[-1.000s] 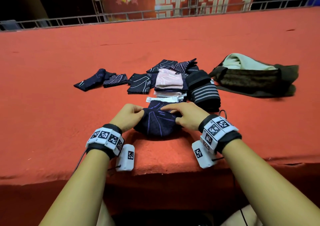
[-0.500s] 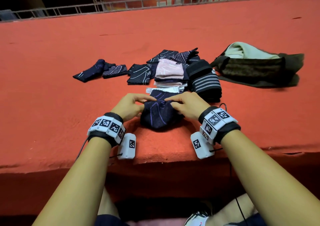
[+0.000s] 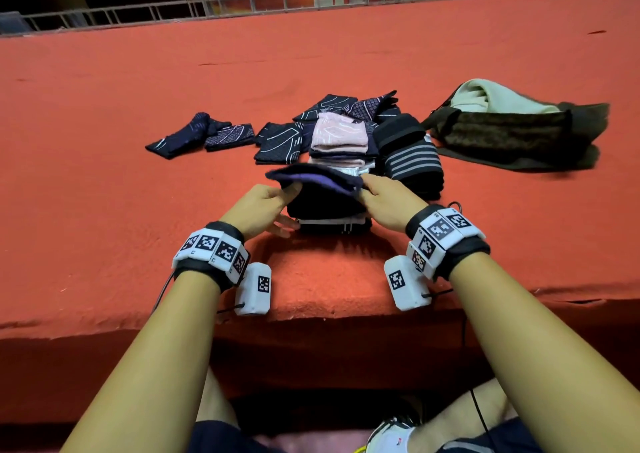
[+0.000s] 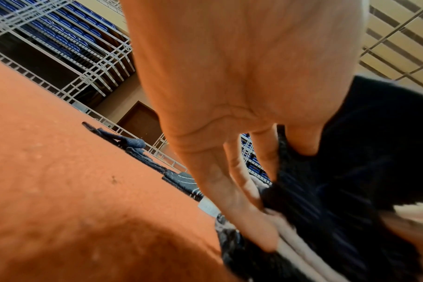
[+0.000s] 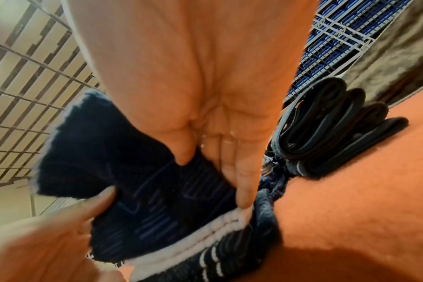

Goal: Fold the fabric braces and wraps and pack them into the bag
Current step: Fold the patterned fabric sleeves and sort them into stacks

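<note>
Progress check from my end: folding is partway, packing not started as far as I can see.

Left hand and right hand are both pinching the navy brace by its two ends, thumb against fingers, lifted between them above a small stack of folded pieces sitting right between the wrists. I read this as the fold being carried onto a stack, or just lifted off it; blur at the fabric edge means I can't say which.

Just past the fingertips: the main folded pile with a pink piece on top, and touching it on the right-hand side a black wrap with grey stripes. These look done.

Out beyond the left hand: flat navy patterned pieces and a loose dark pair further left. I'd judge at least the far pair is unfolded.

Bag lies well off past the right hand, mouth open, something pale poking out. None of the braces appear to be inside.

Remaining: finish this piece, fold the loose ones, move both piles into the bag.
</note>
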Tool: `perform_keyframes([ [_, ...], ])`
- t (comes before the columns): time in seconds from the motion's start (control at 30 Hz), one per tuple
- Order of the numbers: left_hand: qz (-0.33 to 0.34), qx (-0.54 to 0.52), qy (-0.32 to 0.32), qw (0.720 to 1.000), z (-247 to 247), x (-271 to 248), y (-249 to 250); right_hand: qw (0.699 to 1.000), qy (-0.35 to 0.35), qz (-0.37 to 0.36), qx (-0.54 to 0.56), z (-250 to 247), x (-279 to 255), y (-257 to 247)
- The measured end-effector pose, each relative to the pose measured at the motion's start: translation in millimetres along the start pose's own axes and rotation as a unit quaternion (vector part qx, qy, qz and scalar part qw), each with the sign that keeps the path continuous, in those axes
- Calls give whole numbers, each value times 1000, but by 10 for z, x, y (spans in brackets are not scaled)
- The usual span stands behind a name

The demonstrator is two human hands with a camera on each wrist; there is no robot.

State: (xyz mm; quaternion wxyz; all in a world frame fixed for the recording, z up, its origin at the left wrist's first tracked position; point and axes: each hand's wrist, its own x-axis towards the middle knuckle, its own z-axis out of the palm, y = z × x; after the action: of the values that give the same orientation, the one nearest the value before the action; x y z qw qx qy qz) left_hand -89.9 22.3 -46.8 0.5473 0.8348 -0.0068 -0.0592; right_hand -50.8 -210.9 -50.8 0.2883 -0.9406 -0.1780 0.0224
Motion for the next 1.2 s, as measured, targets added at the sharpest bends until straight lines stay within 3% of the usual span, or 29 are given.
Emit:
perform_keyframes([
  [0.2, -19, 23, 20, 999, 37, 63, 2, 998, 16, -8, 56, -18, -26, -74],
  [0.3, -14, 36, 29, 999, 49, 80, -31, 998, 30, 27, 53, -8, -31, -60],
  [0.47, 18, 55, 65, 996, 63, 131, -79, 997, 22, 51, -51, 23, -67, -84],
  [0.77, 33, 94, 85, 991, -12, 246, -169, 996, 47, 72, -22, -1, 34, -28],
  [0.97, 64, 119, 55, 989, -12, 259, -131, 996, 14, 84, -22, 26, 77, 54],
  [1.2, 37, 117, 36, 992, 15, 235, -68, 998, 21, 63, -22, -31, 107, -54],
])
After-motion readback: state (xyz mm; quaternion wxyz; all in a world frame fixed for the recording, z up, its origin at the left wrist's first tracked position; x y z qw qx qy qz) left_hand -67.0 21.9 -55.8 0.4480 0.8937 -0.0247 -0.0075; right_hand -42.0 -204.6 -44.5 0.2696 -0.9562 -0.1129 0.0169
